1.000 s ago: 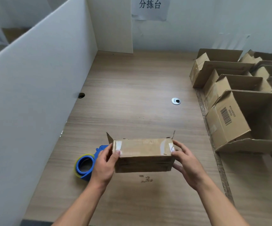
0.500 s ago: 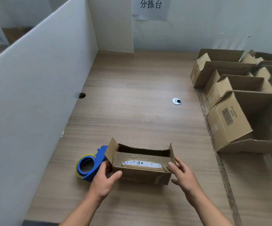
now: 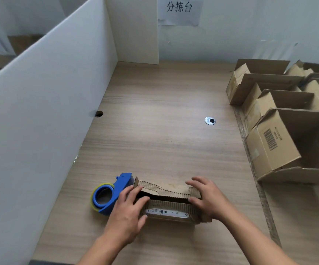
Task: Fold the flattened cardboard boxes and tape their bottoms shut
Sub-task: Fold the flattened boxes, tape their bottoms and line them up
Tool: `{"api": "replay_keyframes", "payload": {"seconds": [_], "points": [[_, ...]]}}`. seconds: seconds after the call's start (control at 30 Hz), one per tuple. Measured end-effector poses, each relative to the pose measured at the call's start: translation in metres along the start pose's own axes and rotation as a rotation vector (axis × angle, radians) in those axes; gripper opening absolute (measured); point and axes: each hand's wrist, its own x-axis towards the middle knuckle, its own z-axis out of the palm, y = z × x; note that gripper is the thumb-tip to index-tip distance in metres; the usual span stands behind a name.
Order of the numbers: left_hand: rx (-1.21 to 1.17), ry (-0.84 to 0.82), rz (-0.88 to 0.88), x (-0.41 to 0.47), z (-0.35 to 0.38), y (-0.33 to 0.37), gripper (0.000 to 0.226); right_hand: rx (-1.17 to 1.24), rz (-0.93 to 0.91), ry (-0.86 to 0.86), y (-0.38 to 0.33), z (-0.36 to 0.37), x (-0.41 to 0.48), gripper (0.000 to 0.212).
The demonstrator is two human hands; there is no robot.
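Observation:
A small brown cardboard box [image 3: 167, 209] stands on the wooden table [image 3: 160, 131] near its front edge, open side up, with torn flaps and a white label on its near flap. My left hand [image 3: 129, 209] grips the box's left end, fingers curled over the rim. My right hand [image 3: 207, 197] rests on the right end, fingers spread over the far flap and pressing it inward. A blue tape dispenser [image 3: 110, 194] with a yellowish roll lies on the table just left of the box, beside my left hand.
A white partition [image 3: 46, 104] walls off the table's left side. Several folded open cardboard boxes [image 3: 281, 131] stand in a row along the right. A round metal grommet [image 3: 209, 120] sits mid-table. A paper sign [image 3: 179, 10] hangs on the back wall.
The box was turned from taped bottom up to open side up and set lower on the table. Both hands moved onto its top, and the flaps are now pushed inward.

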Motion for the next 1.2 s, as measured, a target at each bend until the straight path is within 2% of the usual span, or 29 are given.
{"api": "replay_keyframes", "payload": {"seconds": [0.1, 0.2, 0.33, 0.4, 0.57, 0.67, 0.73, 0.77, 0.83, 0.93, 1.0, 1.1, 1.2], "points": [[-0.035, 0.013, -0.009, -0.001, 0.001, 0.002, 0.058, -0.116, -0.025, -0.008, -0.004, -0.004, 0.006, 0.046], [-0.088, 0.048, 0.026, -0.005, 0.003, 0.001, 0.050, -0.209, -0.028, -0.096, -0.005, -0.006, 0.008, 0.052], [-0.135, 0.105, 0.093, -0.014, 0.002, -0.001, 0.014, -0.311, -0.038, -0.048, -0.005, -0.006, 0.009, 0.037], [-0.174, 0.110, 0.100, -0.019, 0.003, -0.003, 0.006, -0.211, -0.014, 0.029, -0.003, -0.004, 0.010, 0.030], [-0.228, 0.114, 0.078, -0.027, 0.012, -0.003, 0.006, 0.032, 0.118, 0.183, 0.000, -0.001, 0.019, 0.022], [-0.253, 0.127, 0.037, -0.024, 0.014, 0.000, 0.024, 0.132, 0.097, 0.206, -0.006, 0.007, 0.020, 0.022], [-0.278, 0.134, -0.036, -0.022, 0.013, 0.001, 0.019, 0.208, 0.077, 0.225, -0.007, 0.010, 0.015, 0.028], [-0.303, 0.124, -0.085, -0.021, 0.011, 0.001, 0.031, 0.275, 0.087, 0.249, -0.007, 0.010, 0.011, 0.032], [-0.350, 0.097, -0.163, -0.023, 0.008, -0.001, 0.052, 0.430, 0.143, 0.334, -0.004, 0.007, -0.001, 0.038], [-0.431, 0.093, -0.226, -0.029, 0.000, -0.003, 0.059, 0.638, 0.245, 0.417, 0.004, 0.006, -0.020, 0.036], [-0.465, 0.106, -0.217, -0.034, -0.001, -0.005, 0.061, 0.791, 0.304, 0.398, 0.011, 0.009, -0.032, 0.030], [-0.417, 0.092, -0.132, -0.039, 0.000, -0.005, 0.049, 0.992, 0.338, 0.335, 0.022, 0.019, -0.047, 0.026], [-0.420, 0.052, -0.142, -0.040, 0.000, -0.002, 0.040, 0.972, 0.345, 0.250, 0.029, 0.031, -0.059, 0.027]]}}
